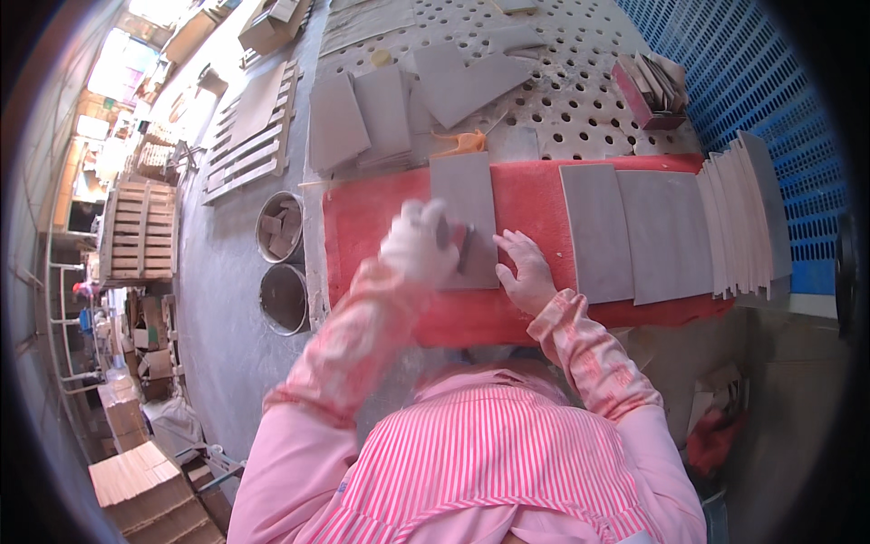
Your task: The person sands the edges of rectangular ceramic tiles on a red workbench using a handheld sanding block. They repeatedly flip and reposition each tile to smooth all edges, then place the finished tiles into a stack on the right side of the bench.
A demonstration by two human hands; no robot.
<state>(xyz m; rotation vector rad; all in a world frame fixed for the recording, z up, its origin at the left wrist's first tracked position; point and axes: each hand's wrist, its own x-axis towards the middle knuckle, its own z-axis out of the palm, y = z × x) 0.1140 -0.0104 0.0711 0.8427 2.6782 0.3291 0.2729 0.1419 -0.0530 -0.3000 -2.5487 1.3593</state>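
Grey, flat tile (pixel 464 186) lies on red cloth (pixel 535 195); judged stiff, fairly light, brittle at the corners, best held by its long edges. Left hand (pixel 419 247), motion-blurred, is curled round a dark tool (pixel 465 245) over the tile; right hand (pixel 526 270) is loosely spread at its right edge, contact unclear, nothing visibly grasped. Bare cloth flanks both long edges, overlapping sheets (pixel 594 231) bounding the room rightward.

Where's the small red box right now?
In the head view, the red box stands at upper right on the holed table, beyond the red cloth and beside the blue grating.
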